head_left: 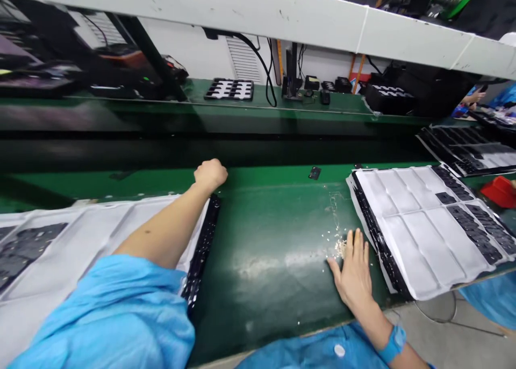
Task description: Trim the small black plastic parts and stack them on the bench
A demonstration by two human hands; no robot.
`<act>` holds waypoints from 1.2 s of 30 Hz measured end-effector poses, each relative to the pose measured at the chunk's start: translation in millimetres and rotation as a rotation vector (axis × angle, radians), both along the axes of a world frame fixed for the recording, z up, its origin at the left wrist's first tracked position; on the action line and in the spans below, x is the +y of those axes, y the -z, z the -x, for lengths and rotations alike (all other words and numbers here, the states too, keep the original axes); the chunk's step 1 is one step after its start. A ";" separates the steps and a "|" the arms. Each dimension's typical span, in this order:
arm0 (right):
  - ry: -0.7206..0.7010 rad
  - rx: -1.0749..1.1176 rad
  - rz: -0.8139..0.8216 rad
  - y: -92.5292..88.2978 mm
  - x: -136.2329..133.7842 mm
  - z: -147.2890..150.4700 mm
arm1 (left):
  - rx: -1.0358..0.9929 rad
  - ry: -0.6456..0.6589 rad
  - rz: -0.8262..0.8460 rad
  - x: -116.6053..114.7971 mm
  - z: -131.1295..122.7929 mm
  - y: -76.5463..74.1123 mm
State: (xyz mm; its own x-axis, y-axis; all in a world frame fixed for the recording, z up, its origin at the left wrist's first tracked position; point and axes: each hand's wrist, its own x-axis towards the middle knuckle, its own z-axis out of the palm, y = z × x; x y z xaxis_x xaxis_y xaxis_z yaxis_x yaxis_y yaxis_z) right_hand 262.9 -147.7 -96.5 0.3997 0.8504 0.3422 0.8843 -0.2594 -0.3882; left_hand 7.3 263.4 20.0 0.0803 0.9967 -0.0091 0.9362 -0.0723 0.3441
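Observation:
My left hand (211, 174) is closed in a fist at the far side of the green tabletop (262, 240), over the edge strip by the dark channel. Its fingers curl out of sight, so what they may hold is hidden. The forearm crosses a stack of trays with a white lined top tray (133, 218). My right hand (355, 272) lies flat on the tabletop with fingers spread, beside a small heap of tiny pale pieces (341, 248). More such bits are scattered around its fingertips. A small black flat part (314, 173) rests on the far green strip between the hands.
Right of my right hand stands another tray stack (423, 224) holding several black parts. A red object (499, 192) sits beyond it. The dark channel (282, 149) runs behind the tabletop, with a raised shelf (342, 105) past it. A white beam (242, 9) crosses overhead.

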 end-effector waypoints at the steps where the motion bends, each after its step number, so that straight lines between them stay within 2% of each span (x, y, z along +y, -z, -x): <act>1: -0.010 0.029 -0.021 -0.6 6.5 0.3 | -0.008 -0.024 -0.013 -8.9 -1.9 -3.0; 4: -0.088 0.174 -0.104 -4.9 17.1 -2.5 | -0.062 -0.012 -0.063 -51.5 -6.3 -6.9; 7: -0.155 0.296 -0.216 -13.8 11.8 -15.7 | -0.147 0.114 -0.091 -119.1 -5.3 3.7; 11: -0.135 0.379 -0.382 -24.2 -8.8 -42.7 | -0.293 0.252 -0.086 -214.7 -12.2 42.0; 13: -0.120 0.421 -0.426 -25.5 -17.2 -51.2 | -0.374 0.286 -0.100 -246.7 -31.2 64.0; 15: -0.118 0.445 -0.434 -24.2 -21.6 -53.5 | -0.448 0.310 -0.119 -266.2 -62.5 81.5; 17: -0.119 0.454 -0.431 -21.9 -22.0 -51.1 | -0.519 0.347 -0.122 -279.7 -101.4 91.8; 20: -0.102 0.458 -0.447 -19.7 -18.9 -45.0 | -0.616 0.451 -0.089 -302.6 -156.6 95.4; 23: -0.076 0.454 -0.473 -20.8 -17.5 -41.4 | -0.705 0.574 -0.040 -321.9 -186.8 92.1; 25: -0.062 0.444 -0.483 -22.5 -18.5 -40.3 | -0.765 0.608 -0.018 -320.8 -191.7 88.6; 29: -0.053 0.410 -0.492 -26.1 -18.7 -37.8 | -0.844 0.582 0.007 -287.4 -191.8 82.6; 31: -0.062 0.394 -0.495 -27.9 -16.7 -36.5 | -0.855 0.616 0.037 -276.2 -194.9 81.0; 33: -0.065 0.382 -0.498 -29.8 -14.6 -35.8 | -0.863 0.689 0.079 -279.2 -197.8 79.8; 36: -0.041 0.378 -0.502 -32.7 -13.9 -35.2 | -0.881 0.789 0.132 -299.6 -195.2 76.2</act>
State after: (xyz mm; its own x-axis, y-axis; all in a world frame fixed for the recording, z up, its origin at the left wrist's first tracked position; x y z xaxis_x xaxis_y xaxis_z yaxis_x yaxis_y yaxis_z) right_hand 298.1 -161.6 -63.8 0.5411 0.6403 0.5452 0.6677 0.0669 -0.7414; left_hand 202.6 -36.2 -56.2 0.7009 0.6650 0.2579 0.0863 -0.4381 0.8948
